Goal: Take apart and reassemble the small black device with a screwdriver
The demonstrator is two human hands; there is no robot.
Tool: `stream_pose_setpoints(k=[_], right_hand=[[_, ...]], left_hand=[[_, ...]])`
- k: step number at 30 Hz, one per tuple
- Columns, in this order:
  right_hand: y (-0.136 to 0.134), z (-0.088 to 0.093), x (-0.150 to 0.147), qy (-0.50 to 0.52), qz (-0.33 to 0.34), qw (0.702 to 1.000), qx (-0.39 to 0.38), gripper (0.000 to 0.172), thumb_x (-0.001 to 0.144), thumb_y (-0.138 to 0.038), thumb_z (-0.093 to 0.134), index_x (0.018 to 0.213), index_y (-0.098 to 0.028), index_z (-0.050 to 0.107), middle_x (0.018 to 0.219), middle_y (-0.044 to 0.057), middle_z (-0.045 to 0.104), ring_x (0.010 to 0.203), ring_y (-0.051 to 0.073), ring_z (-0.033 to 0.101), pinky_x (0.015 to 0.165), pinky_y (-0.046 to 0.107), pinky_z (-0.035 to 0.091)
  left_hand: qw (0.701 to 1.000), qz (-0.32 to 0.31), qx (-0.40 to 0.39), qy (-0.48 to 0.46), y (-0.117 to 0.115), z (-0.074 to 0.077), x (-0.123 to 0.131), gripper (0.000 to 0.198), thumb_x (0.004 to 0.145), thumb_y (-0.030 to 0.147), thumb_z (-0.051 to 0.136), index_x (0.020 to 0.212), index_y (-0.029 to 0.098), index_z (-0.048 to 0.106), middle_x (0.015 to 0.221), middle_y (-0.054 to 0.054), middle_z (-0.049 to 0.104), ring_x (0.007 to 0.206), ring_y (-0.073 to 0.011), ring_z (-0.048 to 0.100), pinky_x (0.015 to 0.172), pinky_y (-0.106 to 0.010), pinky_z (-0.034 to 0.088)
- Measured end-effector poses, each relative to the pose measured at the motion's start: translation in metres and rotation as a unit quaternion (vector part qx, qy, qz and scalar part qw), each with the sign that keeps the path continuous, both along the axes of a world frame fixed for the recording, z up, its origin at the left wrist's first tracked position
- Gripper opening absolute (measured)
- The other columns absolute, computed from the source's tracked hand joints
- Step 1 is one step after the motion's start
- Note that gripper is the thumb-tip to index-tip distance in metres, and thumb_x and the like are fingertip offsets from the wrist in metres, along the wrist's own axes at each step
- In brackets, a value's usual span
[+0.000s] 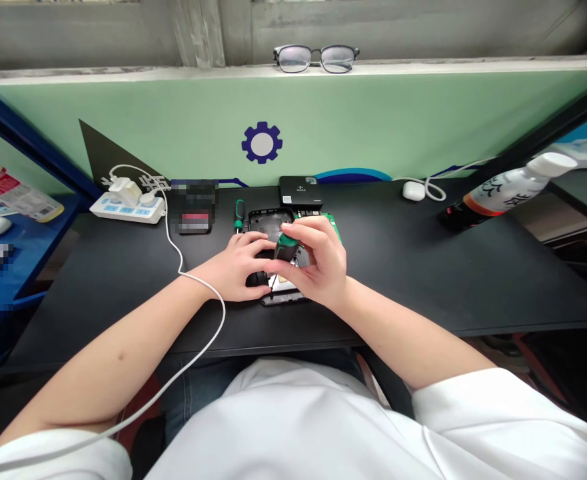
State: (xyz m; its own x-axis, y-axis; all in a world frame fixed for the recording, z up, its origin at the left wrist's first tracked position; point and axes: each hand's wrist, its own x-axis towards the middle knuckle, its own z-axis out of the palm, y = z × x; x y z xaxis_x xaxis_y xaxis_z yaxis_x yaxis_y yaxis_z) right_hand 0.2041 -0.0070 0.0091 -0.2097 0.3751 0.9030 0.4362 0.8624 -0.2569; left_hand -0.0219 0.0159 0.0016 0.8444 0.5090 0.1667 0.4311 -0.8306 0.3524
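Note:
My right hand (pixel 326 263) is closed round the green and black handle of a screwdriver (pixel 286 248). The screwdriver's thin shaft points down into an opened black electronic device (pixel 286 299) with a silvery inside. My left hand (pixel 236 270) rests at the device's left side, its fingers apart and reaching over the edge. Behind the hands lies an open black plastic shell (pixel 272 219), partly covered by them. A strip of green circuit board (pixel 335 227) shows past my right fingers. Just beyond my left hand lies a second green and black screwdriver (pixel 239 215).
A black box (pixel 300 193) stands at the back. A white power strip (pixel 128 208) is at the left, its white cable (pixel 213 343) crossing my left forearm. At the right are a bottle (pixel 503 193) and a white charger (pixel 414 191). Glasses (pixel 317 60) rest on the ledge.

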Motion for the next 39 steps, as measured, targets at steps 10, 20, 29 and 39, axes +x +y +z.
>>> stream_pose_setpoints(k=[10, 20, 29, 39], right_hand=[[-0.002, 0.015, -0.001, -0.009, 0.193, 0.981, -0.025, 0.043, 0.106, -0.023, 0.06, 0.149, -0.023, 0.058, 0.114, 0.011, 0.068, 0.101, 0.023, 0.069, 0.08, 0.039, 0.065], [-0.005, 0.018, 0.0, 0.023, 0.325, 0.937, -0.131, 0.036, 0.113, -0.016, 0.042, 0.139, -0.026, 0.064, 0.13, 0.013, 0.069, 0.122, 0.023, 0.073, 0.088, 0.036, 0.068], [-0.006, 0.012, -0.006, 0.107, 0.372, 0.902, -0.192, 0.034, 0.1, -0.026, 0.078, 0.122, -0.029, 0.052, 0.126, 0.01, 0.081, 0.105, 0.022, 0.082, 0.09, 0.042, 0.069], [-0.007, 0.019, 0.0, 0.037, 0.21, 0.969, -0.124, 0.033, 0.112, -0.022, 0.048, 0.132, -0.031, 0.072, 0.122, 0.01, 0.061, 0.106, 0.02, 0.07, 0.082, 0.038, 0.067]], left_hand=[[1.0, -0.009, -0.008, -0.005, 0.0, 0.0, 0.0, 0.023, 0.095, 0.039, 0.073, 0.112, 0.027, 0.082, 0.139, -0.013, 0.069, 0.146, -0.0443, 0.048, 0.116, -0.064, 0.041], [1.0, 0.014, -0.015, 0.006, -0.004, 0.006, 0.0, 0.032, 0.093, 0.04, 0.075, 0.119, 0.022, 0.078, 0.133, -0.014, 0.071, 0.139, -0.0416, 0.053, 0.119, -0.06, 0.042], [1.0, -0.012, -0.014, -0.001, 0.0, 0.001, 0.0, 0.034, 0.093, 0.039, 0.074, 0.124, 0.023, 0.076, 0.138, -0.015, 0.069, 0.142, -0.0437, 0.051, 0.114, -0.062, 0.045], [1.0, -0.013, 0.004, -0.018, 0.001, -0.003, -0.002, 0.027, 0.094, 0.04, 0.074, 0.112, 0.021, 0.079, 0.147, -0.017, 0.064, 0.145, -0.045, 0.049, 0.118, -0.064, 0.043]])
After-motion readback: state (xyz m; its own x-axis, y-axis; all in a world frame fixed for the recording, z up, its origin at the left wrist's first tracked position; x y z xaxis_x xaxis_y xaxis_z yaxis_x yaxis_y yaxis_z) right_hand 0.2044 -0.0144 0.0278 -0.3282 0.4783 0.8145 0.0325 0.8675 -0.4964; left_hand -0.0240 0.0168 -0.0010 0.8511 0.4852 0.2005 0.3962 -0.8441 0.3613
